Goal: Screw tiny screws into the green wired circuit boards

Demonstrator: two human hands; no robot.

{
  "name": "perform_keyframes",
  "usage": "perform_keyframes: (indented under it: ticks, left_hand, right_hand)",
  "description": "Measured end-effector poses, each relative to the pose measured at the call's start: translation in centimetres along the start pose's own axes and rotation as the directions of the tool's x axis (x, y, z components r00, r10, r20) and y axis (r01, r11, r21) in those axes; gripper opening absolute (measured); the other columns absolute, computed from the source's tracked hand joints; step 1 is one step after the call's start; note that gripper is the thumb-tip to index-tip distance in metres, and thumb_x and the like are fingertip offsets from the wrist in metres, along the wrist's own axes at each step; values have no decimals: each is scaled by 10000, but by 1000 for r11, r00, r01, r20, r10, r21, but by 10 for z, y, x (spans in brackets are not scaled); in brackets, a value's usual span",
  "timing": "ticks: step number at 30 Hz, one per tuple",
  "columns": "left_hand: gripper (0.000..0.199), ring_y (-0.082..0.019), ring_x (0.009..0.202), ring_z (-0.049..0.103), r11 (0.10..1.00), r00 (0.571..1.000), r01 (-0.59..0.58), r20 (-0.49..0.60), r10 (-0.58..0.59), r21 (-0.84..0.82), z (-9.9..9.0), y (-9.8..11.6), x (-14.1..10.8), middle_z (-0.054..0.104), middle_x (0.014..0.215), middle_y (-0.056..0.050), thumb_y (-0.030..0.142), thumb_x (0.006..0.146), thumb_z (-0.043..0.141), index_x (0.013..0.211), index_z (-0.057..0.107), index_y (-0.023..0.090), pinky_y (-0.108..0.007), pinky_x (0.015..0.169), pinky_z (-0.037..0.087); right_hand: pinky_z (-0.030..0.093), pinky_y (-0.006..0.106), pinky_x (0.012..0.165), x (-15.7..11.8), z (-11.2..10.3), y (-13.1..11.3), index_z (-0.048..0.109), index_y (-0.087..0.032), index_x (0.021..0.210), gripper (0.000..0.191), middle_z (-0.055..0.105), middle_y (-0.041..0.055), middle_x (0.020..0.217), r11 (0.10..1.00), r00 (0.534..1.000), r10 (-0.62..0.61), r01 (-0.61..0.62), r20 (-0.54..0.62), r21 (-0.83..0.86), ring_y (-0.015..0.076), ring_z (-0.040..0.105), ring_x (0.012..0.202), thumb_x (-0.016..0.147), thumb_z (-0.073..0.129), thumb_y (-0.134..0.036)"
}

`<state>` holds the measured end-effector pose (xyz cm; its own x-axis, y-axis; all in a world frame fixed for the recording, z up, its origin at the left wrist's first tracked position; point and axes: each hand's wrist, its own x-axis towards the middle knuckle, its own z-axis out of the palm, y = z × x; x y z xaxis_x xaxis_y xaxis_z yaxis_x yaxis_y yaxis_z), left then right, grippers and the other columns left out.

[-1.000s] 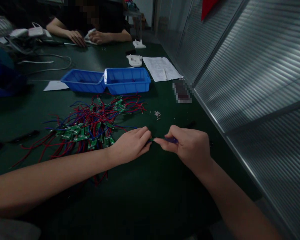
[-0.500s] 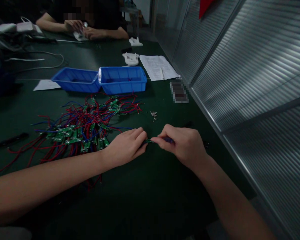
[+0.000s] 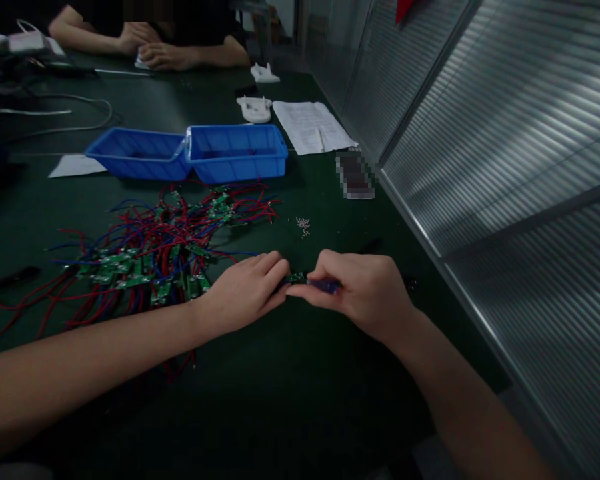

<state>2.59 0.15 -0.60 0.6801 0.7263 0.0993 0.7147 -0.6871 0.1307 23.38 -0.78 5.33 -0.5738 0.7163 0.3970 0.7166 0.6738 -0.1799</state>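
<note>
My left hand (image 3: 253, 287) is closed on the near end of a small green circuit board (image 3: 297, 277), whose free end points right. Beside it, my right hand (image 3: 365, 290) grips a short blue-purple object (image 3: 325, 285); its kind is hard to make out in the dim light. The right thumb reaches under the board, close to the left fingertips. Left of my hands lies a tangled heap of circuit boards (image 3: 125, 267) with red and blue wires. Beyond them sits a little pile of tiny metal pieces (image 3: 303, 225).
Two blue bins (image 3: 237, 170) stand behind the heap. Printed paper (image 3: 310, 123) with a pen and a blurred dark device (image 3: 356, 177) lie near the slatted partition (image 3: 505, 133). White plastic parts (image 3: 255, 110) are farther back. Across the table a co-worker's hands (image 3: 163, 55) hold something white.
My right thumb has slid left under the board, and more of the board and the blue-purple object shows. The whole view has shifted slightly. The co-worker's hands have come closer together.
</note>
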Motion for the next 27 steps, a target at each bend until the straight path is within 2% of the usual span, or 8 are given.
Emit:
perform_keyframes:
  ticks: [3, 5, 8, 11, 15, 20, 23, 27]
  left_hand:
    - [194, -167, 752, 475, 1000, 1000, 5, 5, -5, -2, 0, 0, 1, 467, 911, -59, 339, 920, 363, 922, 453, 167, -294, 638, 429]
    - [198, -167, 772, 475, 1000, 1000, 4, 4, -4, 2, 0, 0, 1, 464, 936, -62, 332, 926, 347, 941, 459, 170, -299, 667, 438]
    - [211, -170, 787, 473, 1000, 1000, -6, 19, 6, 11, -1, 1, 0, 463, 967, -64, 330, 933, 325, 972, 470, 182, -309, 693, 446]
    - [217, -179, 793, 473, 1000, 1000, -3, 23, 3, 18, -2, 1, 0, 463, 951, -61, 327, 933, 318, 979, 477, 186, -321, 693, 451]
    - [213, -188, 835, 488, 1000, 1000, -13, 26, 14, -15, -1, -1, 0, 466, 953, -59, 327, 929, 335, 1002, 482, 191, -328, 716, 465]
    - [209, -184, 870, 499, 1000, 1000, 6, 31, -5, -27, 0, -1, -1, 466, 999, -66, 321, 932, 336, 998, 477, 181, -329, 755, 475]
    - [214, -186, 863, 497, 1000, 1000, 2, 29, -2, -5, 0, 0, 1, 468, 997, -66, 326, 934, 329, 996, 477, 185, -332, 748, 473]
    - [212, -175, 799, 488, 1000, 999, -4, 34, 4, 13, -1, 0, 2, 467, 959, -62, 327, 935, 322, 955, 478, 184, -325, 695, 464]
  right_hand:
    - [241, 254, 497, -1, 0, 0, 477, -207, 654, 271, 475, -40, 518, 991, 995, 38, -50, -96, -123, 98, 474, 506, 835, 505, -407]
    - [227, 262, 493, 0, -2, -1, 485, -206, 684, 275, 472, -32, 529, 977, 989, 82, -104, -121, -187, 112, 466, 514, 835, 484, -436]
    - [277, 246, 508, 3, -3, -2, 489, -179, 903, 203, 559, 4, 727, 991, 990, 125, -128, -61, -31, 129, 521, 647, 852, 410, -359]
    - [324, 228, 552, 5, -3, -1, 450, -159, 985, 180, 570, 32, 853, 993, 998, 68, -69, 18, 96, 118, 539, 725, 882, 337, -254]
    - [304, 221, 549, 3, 0, -2, 497, -184, 933, 229, 585, -1, 763, 998, 997, 31, -34, 72, 47, 94, 553, 677, 949, 321, -330]
    - [229, 254, 509, 1, 3, 4, 473, -192, 677, 372, 466, -40, 522, 994, 989, 102, -106, -110, -35, 80, 471, 501, 902, 400, -479]
    - [237, 244, 514, 4, 4, 11, 473, -194, 732, 348, 470, -41, 566, 983, 990, 140, -135, -27, 122, 81, 473, 522, 923, 341, -454]
    - [321, 225, 580, 8, 2, 16, 427, -181, 992, 185, 527, -20, 757, 897, 993, 112, -115, 33, 427, 93, 510, 637, 903, 303, -286]
